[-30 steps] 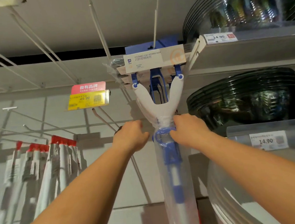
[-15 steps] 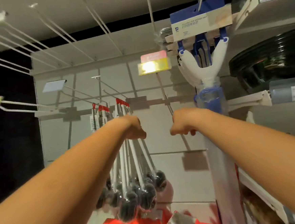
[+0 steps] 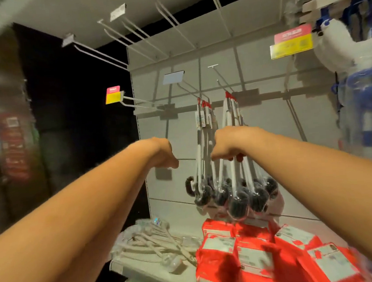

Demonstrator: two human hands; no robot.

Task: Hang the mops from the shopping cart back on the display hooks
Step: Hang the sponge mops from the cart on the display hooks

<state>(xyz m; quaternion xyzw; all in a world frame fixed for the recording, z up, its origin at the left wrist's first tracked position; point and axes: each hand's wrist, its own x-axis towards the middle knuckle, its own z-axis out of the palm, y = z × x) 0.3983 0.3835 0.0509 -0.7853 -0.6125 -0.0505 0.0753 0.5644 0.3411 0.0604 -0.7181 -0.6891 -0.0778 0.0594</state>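
Bare hooks (image 3: pixel 101 55) jut over open room upper left; the mop (image 3: pixel 333 47) hangs at the right edge, well apart from left grip (image 3: pixel 161 154) and right grip (image 3: pixel 226 145), both curled empty

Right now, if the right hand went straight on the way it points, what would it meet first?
Likely the hanging brushes, whose white handles show right behind the right hand, though depth is unclear.
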